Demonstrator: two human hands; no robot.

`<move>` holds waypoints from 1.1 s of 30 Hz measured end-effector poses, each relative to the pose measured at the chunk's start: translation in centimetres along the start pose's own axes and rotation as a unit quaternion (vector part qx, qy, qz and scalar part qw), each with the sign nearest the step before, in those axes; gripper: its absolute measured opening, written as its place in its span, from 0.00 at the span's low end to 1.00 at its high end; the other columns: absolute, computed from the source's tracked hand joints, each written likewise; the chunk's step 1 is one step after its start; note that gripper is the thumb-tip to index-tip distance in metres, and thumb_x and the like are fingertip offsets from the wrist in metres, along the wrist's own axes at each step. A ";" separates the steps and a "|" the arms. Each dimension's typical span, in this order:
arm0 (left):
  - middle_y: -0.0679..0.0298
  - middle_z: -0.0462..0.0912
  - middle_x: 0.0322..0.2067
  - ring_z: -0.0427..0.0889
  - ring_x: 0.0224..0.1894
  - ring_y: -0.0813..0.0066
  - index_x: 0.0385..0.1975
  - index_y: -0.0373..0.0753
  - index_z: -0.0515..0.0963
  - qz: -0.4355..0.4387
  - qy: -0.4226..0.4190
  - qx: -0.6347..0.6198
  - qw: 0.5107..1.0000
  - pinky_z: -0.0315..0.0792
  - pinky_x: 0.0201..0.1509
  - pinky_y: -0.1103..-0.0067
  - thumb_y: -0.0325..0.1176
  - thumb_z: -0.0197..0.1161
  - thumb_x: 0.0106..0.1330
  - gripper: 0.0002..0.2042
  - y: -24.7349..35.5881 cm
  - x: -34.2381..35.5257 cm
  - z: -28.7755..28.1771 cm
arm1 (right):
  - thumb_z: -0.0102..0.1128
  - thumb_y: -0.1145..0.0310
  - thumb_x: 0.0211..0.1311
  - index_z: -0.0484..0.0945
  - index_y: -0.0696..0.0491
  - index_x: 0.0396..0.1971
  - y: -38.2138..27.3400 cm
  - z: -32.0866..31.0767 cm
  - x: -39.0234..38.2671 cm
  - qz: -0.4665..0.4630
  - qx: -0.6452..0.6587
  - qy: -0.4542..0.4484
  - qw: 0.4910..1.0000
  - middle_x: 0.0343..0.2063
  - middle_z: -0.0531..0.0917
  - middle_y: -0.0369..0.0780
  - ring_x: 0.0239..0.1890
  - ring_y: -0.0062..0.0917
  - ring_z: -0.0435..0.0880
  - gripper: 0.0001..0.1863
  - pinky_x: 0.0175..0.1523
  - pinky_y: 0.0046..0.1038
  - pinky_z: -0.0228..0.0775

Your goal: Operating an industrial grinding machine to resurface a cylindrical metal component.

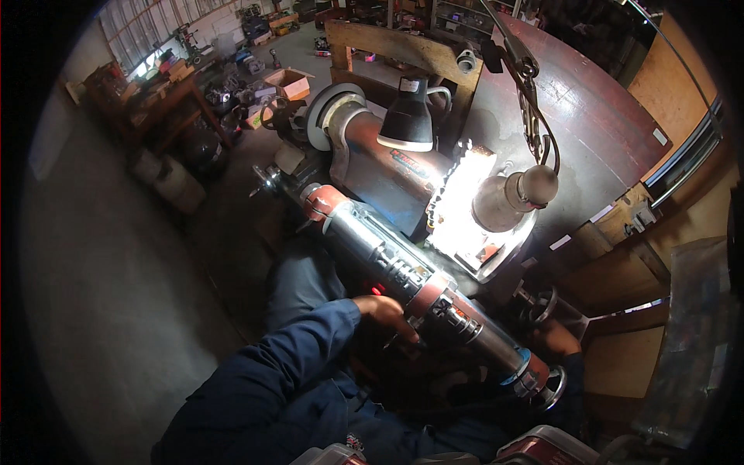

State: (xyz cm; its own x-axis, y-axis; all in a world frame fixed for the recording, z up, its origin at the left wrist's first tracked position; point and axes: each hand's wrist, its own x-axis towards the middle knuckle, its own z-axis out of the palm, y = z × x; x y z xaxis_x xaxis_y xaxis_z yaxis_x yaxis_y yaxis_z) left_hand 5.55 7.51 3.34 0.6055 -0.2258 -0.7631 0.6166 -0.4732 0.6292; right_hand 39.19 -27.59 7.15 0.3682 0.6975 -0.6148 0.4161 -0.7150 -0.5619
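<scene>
Metalworking machine (380,167): it fills the middle of the picture, and you sit or stand right up against it. Its long shiny tube (358,235) slants from the middle left down to the lower right. A red collar (324,203) goes around its upper end, and another red collar (431,294) goes around its middle.

Your left hand (385,313) is just below that middle collar. Its fingers are curled and point down to a little metal lever (391,339). You can't tell from here if they are squeezing it. Your right hand (556,337) is right of the middle, low down, in the dark. It is just under a small handwheel (552,301), but I can't tell if it grips anything.

A silver handwheel (563,385) is at the lower right end of the tube. Your blue sleeve (310,341) comes in from the bottom.

A big grey disc (314,124) stands at the top, left of the middle. A black lamp (407,116) hangs near the top middle. A round grey lamp (500,203) shines very brightly beside it, lower right. A cardboard box (288,84) sits open in the upper left.
</scene>
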 end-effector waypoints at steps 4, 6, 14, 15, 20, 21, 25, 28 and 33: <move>0.54 0.82 0.50 0.80 0.53 0.65 0.54 0.41 0.79 0.030 -0.013 -0.020 0.999 0.70 0.57 0.75 0.62 0.69 0.52 0.35 -0.3 0.3 0.0 | 0.61 0.61 0.62 0.79 0.55 0.51 1.7 0.6 2.2 -0.072 -0.072 0.022 0.995 0.48 0.83 0.48 0.52 0.39 0.80 0.21 0.59 0.37 0.68; 0.54 0.82 0.50 0.79 0.53 0.64 0.54 0.41 0.79 0.009 -0.012 -0.006 1.000 0.70 0.58 0.75 0.62 0.69 0.53 0.35 -0.2 0.3 -0.1 | 0.61 0.61 0.60 0.78 0.56 0.52 2.2 0.3 3.2 -0.071 -0.083 0.023 0.994 0.50 0.82 0.48 0.55 0.39 0.79 0.22 0.62 0.37 0.67; 0.55 0.82 0.50 0.80 0.52 0.65 0.53 0.40 0.80 0.025 0.005 -0.006 1.000 0.71 0.56 0.74 0.61 0.70 0.52 0.35 0.4 -0.3 -0.1 | 0.63 0.65 0.58 0.80 0.58 0.49 4.0 -1.7 6.5 -0.035 -0.074 0.315 0.945 0.46 0.84 0.51 0.51 0.41 0.81 0.20 0.59 0.35 0.70; 0.54 0.82 0.50 0.80 0.52 0.65 0.53 0.39 0.80 -0.005 0.004 -0.005 1.000 0.71 0.56 0.74 0.62 0.70 0.51 0.36 0.4 -0.5 -0.2 | 0.63 0.65 0.58 0.80 0.58 0.49 3.8 -2.0 6.1 -0.078 -0.073 0.314 0.943 0.46 0.84 0.51 0.51 0.41 0.81 0.20 0.59 0.35 0.70; 0.54 0.82 0.50 0.80 0.52 0.66 0.53 0.38 0.80 0.007 -0.007 -0.035 0.999 0.71 0.57 0.74 0.64 0.71 0.48 0.39 0.8 -1.1 -0.2 | 0.61 0.67 0.61 0.84 0.63 0.31 -0.3 -4.4 0.5 -0.099 0.113 0.276 0.950 0.20 0.84 0.41 0.23 0.26 0.83 0.12 0.31 0.25 0.72; 0.54 0.82 0.51 0.80 0.52 0.66 0.53 0.38 0.80 -0.012 0.001 -0.021 1.000 0.71 0.57 0.74 0.63 0.71 0.49 0.38 0.9 -1.2 -0.2 | 0.60 0.66 0.63 0.84 0.62 0.29 -1.0 -4.3 -0.6 -0.098 0.163 0.238 0.952 0.16 0.82 0.38 0.17 0.19 0.78 0.14 0.24 0.22 0.67; 0.55 0.83 0.49 0.81 0.51 0.67 0.52 0.39 0.81 -0.024 0.021 -0.014 0.999 0.72 0.56 0.74 0.63 0.70 0.50 0.36 1.6 -2.0 -0.2 | 0.58 0.61 0.65 0.86 0.59 0.34 -1.2 -3.1 -1.4 -0.001 0.197 -0.055 0.979 0.24 0.86 0.40 0.23 0.21 0.82 0.15 0.28 0.25 0.72; 0.53 0.84 0.46 0.82 0.50 0.61 0.50 0.39 0.81 -0.024 0.106 -0.017 0.994 0.72 0.55 0.73 0.63 0.69 0.51 0.35 2.4 -3.4 1.3 | 0.57 0.61 0.65 0.86 0.56 0.39 2.2 -1.9 1.8 -0.001 0.019 -0.108 0.994 0.32 0.88 0.41 0.31 0.24 0.85 0.15 0.36 0.30 0.76; 0.52 0.82 0.34 0.81 0.42 0.50 0.41 0.38 0.78 0.154 0.550 0.228 0.789 0.73 0.47 0.61 0.58 0.67 0.55 0.28 5.1 -4.3 7.4 | 0.60 0.66 0.59 0.76 0.56 0.54 5.7 -0.8 7.1 -0.089 -0.052 0.191 0.976 0.54 0.80 0.47 0.57 0.37 0.78 0.22 0.63 0.34 0.68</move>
State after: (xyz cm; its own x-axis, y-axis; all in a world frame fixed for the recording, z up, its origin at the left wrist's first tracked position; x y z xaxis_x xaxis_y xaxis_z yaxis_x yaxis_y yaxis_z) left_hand 2.37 -0.22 8.72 0.9161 0.3664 0.1626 0.2613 -0.8534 0.4510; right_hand 44.83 -26.69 0.04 0.5575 0.7919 -0.2492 0.5775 -0.5855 -0.5690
